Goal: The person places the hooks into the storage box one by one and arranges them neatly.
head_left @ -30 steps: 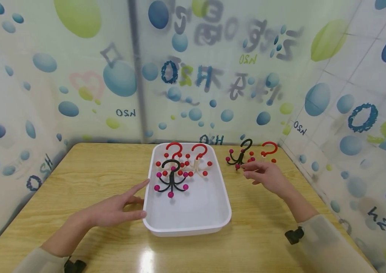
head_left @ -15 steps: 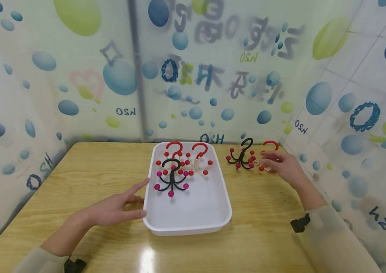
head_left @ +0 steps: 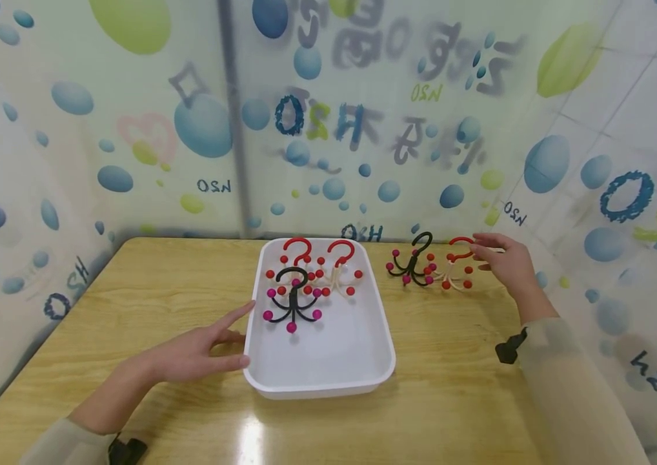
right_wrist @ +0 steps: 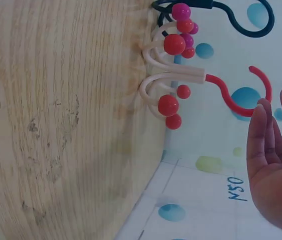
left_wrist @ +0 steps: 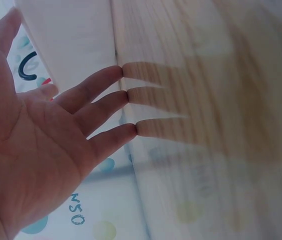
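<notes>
At the far right corner of the worktop [head_left: 439, 361], I had the right grip [head_left: 508, 261], a bare hand, up beside the red-hooked rack [right_wrist: 193, 75], which stood on its pale arms with red balls at their ends. Fingers and thumb were apart and had hold of nothing; the fingertips met the outer curve of the red hook [right_wrist: 225, 95] in both views, though I could not tell whether they touched it. Just to its left stood a black rack [head_left: 412, 261] with magenta balls, the arms of the two overlapping in my view.

I had the left grip [head_left: 192, 355] spread along the left side of the white tray [head_left: 334, 355], fingers loose and pinching nothing, index fingertip and thumb at the wall, as if to steady it. Inside lay another black rack [head_left: 293, 300], nearer than two red-hooked ones at the far end.

I judged the step to be the approach to a pick-up or an adjustment of the red-hooked rack. To my mind, the next move called for a light pinch on the hook, with care that its arms did not snag its black neighbour.
</notes>
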`<state>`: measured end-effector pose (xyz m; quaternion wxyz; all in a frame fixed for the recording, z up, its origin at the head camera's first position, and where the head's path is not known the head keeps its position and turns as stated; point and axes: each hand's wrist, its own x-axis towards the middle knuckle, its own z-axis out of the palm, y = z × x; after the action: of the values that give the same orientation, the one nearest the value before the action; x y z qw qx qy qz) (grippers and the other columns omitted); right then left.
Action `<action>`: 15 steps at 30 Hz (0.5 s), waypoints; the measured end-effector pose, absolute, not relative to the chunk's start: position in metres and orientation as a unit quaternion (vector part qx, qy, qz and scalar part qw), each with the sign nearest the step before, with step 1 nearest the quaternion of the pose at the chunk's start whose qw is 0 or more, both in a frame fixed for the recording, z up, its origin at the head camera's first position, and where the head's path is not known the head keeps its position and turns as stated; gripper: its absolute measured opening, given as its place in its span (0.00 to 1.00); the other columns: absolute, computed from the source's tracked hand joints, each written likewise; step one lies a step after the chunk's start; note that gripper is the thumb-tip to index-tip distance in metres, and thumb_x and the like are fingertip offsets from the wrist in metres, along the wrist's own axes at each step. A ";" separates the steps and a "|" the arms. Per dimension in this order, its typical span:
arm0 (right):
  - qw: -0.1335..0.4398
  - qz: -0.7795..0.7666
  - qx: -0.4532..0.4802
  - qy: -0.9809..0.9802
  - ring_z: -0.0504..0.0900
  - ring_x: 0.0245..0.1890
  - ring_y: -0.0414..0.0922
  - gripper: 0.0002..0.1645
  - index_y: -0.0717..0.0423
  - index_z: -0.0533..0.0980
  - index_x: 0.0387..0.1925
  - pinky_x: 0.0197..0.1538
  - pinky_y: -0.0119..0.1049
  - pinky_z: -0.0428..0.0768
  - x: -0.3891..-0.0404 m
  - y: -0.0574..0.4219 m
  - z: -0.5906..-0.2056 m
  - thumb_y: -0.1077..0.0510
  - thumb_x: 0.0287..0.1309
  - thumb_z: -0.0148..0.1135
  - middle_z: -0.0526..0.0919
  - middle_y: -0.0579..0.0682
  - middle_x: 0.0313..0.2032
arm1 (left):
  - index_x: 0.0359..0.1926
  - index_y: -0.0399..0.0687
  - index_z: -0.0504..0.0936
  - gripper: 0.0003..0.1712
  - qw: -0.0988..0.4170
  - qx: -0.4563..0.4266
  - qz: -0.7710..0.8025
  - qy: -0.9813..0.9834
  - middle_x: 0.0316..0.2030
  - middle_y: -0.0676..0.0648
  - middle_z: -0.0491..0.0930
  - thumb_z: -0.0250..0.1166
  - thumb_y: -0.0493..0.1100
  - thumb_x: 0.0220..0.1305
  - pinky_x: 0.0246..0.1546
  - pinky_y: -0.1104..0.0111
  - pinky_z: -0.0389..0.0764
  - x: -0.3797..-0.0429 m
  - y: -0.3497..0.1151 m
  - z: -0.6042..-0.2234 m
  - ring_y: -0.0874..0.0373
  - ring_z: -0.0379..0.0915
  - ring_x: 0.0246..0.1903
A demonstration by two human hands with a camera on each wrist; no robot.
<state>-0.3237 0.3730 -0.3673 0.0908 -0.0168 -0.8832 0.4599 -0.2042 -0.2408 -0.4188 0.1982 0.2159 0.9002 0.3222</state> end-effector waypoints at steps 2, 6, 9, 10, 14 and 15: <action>0.096 0.464 -0.020 -0.880 0.84 0.37 0.24 0.35 0.57 0.72 0.79 0.43 0.22 0.87 -0.328 0.374 -0.370 0.44 0.82 0.62 0.82 0.55 0.63 | 0.90 0.69 0.42 0.57 0.196 0.218 0.322 0.900 0.72 0.39 0.81 0.68 0.66 0.75 0.72 0.26 0.69 -0.204 -0.241 -0.419 0.28 0.72 0.74; 0.091 0.474 -0.029 -0.875 0.85 0.39 0.26 0.35 0.56 0.68 0.82 0.42 0.21 0.86 -0.336 0.374 -0.377 0.46 0.83 0.61 0.77 0.66 0.71 | 0.90 0.68 0.42 0.57 0.196 0.217 0.324 0.900 0.72 0.39 0.81 0.68 0.66 0.75 0.71 0.26 0.70 -0.204 -0.241 -0.419 0.29 0.72 0.75; 0.082 0.480 -0.044 -0.872 0.86 0.40 0.28 0.35 0.55 0.68 0.82 0.44 0.21 0.87 -0.340 0.374 -0.384 0.47 0.84 0.60 0.77 0.67 0.72 | 0.90 0.68 0.42 0.57 0.197 0.217 0.324 0.900 0.72 0.39 0.80 0.68 0.66 0.76 0.71 0.26 0.69 -0.204 -0.241 -0.419 0.28 0.72 0.75; 0.080 0.483 -0.048 -0.871 0.86 0.40 0.28 0.35 0.56 0.68 0.82 0.44 0.22 0.87 -0.341 0.374 -0.386 0.47 0.84 0.59 0.77 0.66 0.71 | 0.90 0.68 0.42 0.57 0.197 0.217 0.324 0.899 0.73 0.39 0.80 0.68 0.66 0.76 0.71 0.26 0.69 -0.205 -0.241 -0.419 0.28 0.71 0.75; 0.083 0.499 -0.055 -0.861 0.86 0.39 0.26 0.34 0.60 0.70 0.80 0.48 0.25 0.89 -0.344 0.373 -0.392 0.48 0.84 0.59 0.84 0.57 0.61 | 0.90 0.69 0.41 0.57 0.199 0.217 0.326 0.898 0.73 0.39 0.80 0.67 0.66 0.76 0.72 0.26 0.69 -0.204 -0.241 -0.419 0.28 0.70 0.75; 0.085 0.505 -0.056 -0.857 0.86 0.38 0.26 0.33 0.62 0.70 0.79 0.49 0.26 0.89 -0.344 0.373 -0.392 0.48 0.84 0.59 0.85 0.54 0.58 | 0.90 0.69 0.41 0.57 0.200 0.216 0.327 0.898 0.73 0.39 0.80 0.67 0.66 0.76 0.72 0.26 0.69 -0.204 -0.241 -0.419 0.28 0.70 0.75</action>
<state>-0.3437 0.3729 -0.3925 0.0846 -0.0555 -0.8571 0.5052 -0.2044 -0.2411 -0.4189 0.1995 0.2163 0.8982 0.3265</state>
